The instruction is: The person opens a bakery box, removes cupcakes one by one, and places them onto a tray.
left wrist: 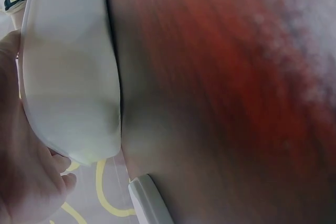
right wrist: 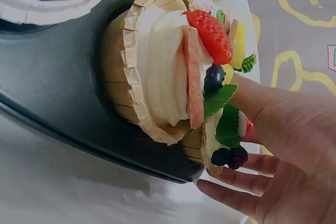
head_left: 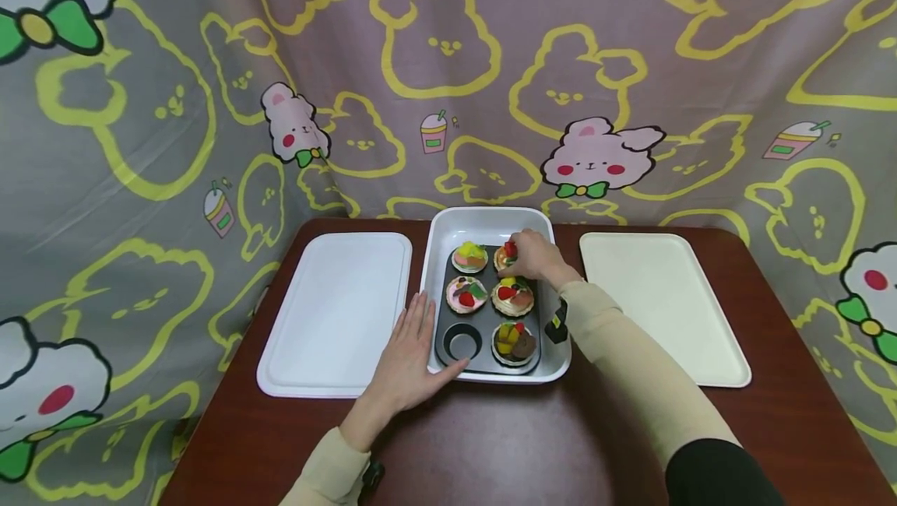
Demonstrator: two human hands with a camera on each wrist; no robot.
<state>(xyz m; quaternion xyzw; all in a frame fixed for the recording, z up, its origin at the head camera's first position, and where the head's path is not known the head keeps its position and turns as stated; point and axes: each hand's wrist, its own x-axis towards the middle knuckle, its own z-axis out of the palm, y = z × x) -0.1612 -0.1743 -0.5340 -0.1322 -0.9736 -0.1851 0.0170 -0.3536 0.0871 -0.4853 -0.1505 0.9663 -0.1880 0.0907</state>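
Observation:
A dark muffin tin (head_left: 487, 319) lies inside a deep white basin (head_left: 490, 212) and holds several fruit-topped toy cupcakes. With thumb and fingers, my right hand (head_left: 536, 255) grips the far right cupcake (head_left: 501, 257), which has red and green toppings; the hand partly covers it. In the right wrist view, the fingers curl around that cupcake's side, behind a nearer cream cupcake (right wrist: 163, 66) with a strawberry and a blueberry. My left hand (head_left: 409, 358) lies along the basin's left rim, fingers straight. The front left well (head_left: 462, 342) shows its dark bottom.
To the left of the basin lies a white tray (head_left: 336, 311), and to the right a cream tray (head_left: 659, 303), partly under my right sleeve. Everything stands on a brown table (head_left: 490, 444). A patterned curtain (head_left: 476, 62) hangs close behind the table's far edge.

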